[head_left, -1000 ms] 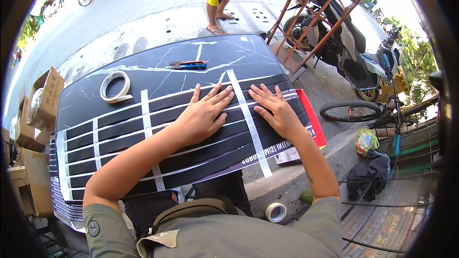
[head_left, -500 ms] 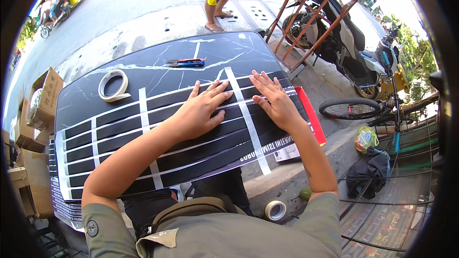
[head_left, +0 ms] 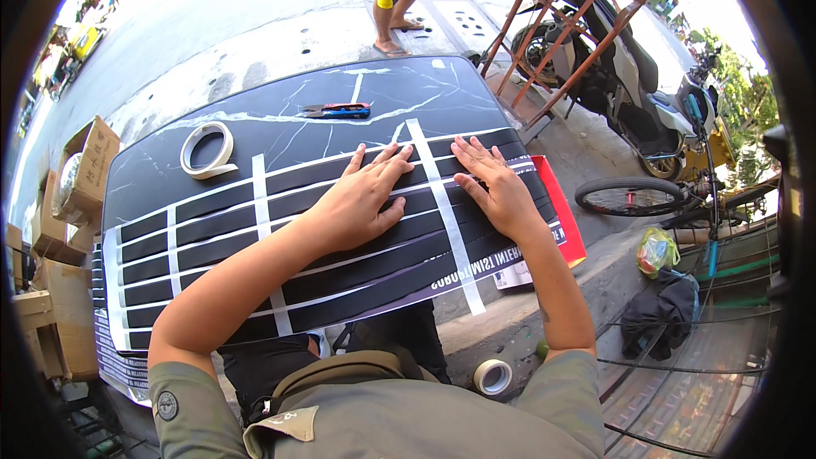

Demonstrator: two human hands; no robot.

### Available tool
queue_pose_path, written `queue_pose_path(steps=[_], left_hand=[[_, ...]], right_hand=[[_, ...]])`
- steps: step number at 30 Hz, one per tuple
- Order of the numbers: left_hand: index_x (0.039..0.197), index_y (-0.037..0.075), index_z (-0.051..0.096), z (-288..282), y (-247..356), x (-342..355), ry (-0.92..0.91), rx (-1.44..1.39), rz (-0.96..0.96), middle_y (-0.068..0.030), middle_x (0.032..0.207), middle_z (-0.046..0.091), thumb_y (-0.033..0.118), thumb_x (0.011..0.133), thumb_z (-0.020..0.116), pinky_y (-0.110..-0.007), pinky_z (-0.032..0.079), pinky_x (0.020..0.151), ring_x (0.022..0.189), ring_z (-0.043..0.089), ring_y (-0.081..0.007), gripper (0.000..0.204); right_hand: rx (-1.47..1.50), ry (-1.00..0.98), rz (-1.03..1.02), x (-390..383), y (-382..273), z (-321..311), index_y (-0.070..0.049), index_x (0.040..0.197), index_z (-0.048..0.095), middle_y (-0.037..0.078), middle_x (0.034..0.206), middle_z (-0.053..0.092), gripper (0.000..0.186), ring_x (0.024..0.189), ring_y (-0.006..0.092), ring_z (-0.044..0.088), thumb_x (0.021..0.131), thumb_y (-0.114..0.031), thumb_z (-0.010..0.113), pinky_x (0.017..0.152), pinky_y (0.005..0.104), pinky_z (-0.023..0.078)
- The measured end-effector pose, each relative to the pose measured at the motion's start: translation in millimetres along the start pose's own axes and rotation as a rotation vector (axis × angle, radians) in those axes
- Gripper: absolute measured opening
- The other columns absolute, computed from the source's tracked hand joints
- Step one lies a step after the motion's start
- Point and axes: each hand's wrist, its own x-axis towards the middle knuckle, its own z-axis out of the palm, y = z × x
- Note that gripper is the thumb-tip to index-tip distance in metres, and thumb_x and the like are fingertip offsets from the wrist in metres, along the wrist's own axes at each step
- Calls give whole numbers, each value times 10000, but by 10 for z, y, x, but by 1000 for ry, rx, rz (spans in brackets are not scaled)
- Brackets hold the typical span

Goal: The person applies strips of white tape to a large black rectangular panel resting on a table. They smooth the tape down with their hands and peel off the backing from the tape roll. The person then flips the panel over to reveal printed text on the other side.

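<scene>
Long black strips (head_left: 204, 238) lie side by side across a dark marble-patterned table (head_left: 280, 85), with pale gaps between them. Several bands of whitish masking tape (head_left: 446, 212) cross the strips. My left hand (head_left: 367, 195) lies flat on the strips, fingers spread, just left of the rightmost tape band. On the other side of that band, my right hand (head_left: 497, 191) rests palm down with fingers stretched out. Neither hand holds anything. Beyond them lie a roll of masking tape (head_left: 206, 151) with a loose end and small thread snips (head_left: 336, 110) with a blue and red handle.
Cardboard boxes (head_left: 89, 166) are stacked left of the table. A printed banner sheet (head_left: 501, 259) and a red panel (head_left: 559, 208) show under the strips. Another tape roll (head_left: 492, 376) sits low near my right side. A rusty metal frame (head_left: 578, 34), motorbike (head_left: 616, 59) and standing person (head_left: 395, 0) are beyond.
My right hand has slid slightly toward me on the strips. My left hand stays nearly in place. In the street at far left, the traffic has moved.
</scene>
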Motion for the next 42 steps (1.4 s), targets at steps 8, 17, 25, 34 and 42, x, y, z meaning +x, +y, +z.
queue_pose_path(steps=[8,17,25,34,42], left_hand=[[1292,37,524,-82,75,33,50,1,10,-217,1466,553,187,976,579,-572,201,1246,1490,378,-347,354],[1254,23,650,-162,-250,528,154,-347,-48,-181,1060,696,39,947,638,-434,523,934,1033,670,-349,308],[1238,48,743,-35,-324,540,177,-243,0,-174,1119,583,78,968,664,-376,494,985,1073,609,-314,283],[1186,117,787,30,-319,508,203,-234,72,-121,1259,606,3,942,638,-433,415,1120,1240,546,-315,307],[1221,170,782,-68,-275,472,75,-154,60,-77,1301,618,166,959,710,-476,361,1172,1326,476,-309,272]], right_hand=[[-65,-13,19,-11,10,1,-141,1534,501,76,1599,466,565,1534,305,330,1057,-443,517,1265,511,165],[-43,-9,26,12,61,24,-150,1529,510,74,1600,465,560,1528,325,338,1060,-458,501,1261,513,182],[-4,-9,26,1,56,13,-141,1514,527,77,1591,477,548,1524,329,346,1054,-440,531,1254,525,201],[50,-13,49,-3,58,19,-154,1514,532,63,1594,478,527,1544,312,314,1061,-424,522,1264,520,164],[65,-90,10,-95,11,-217,-145,1504,546,76,1590,484,485,1550,308,309,1067,-355,538,1268,527,128]])
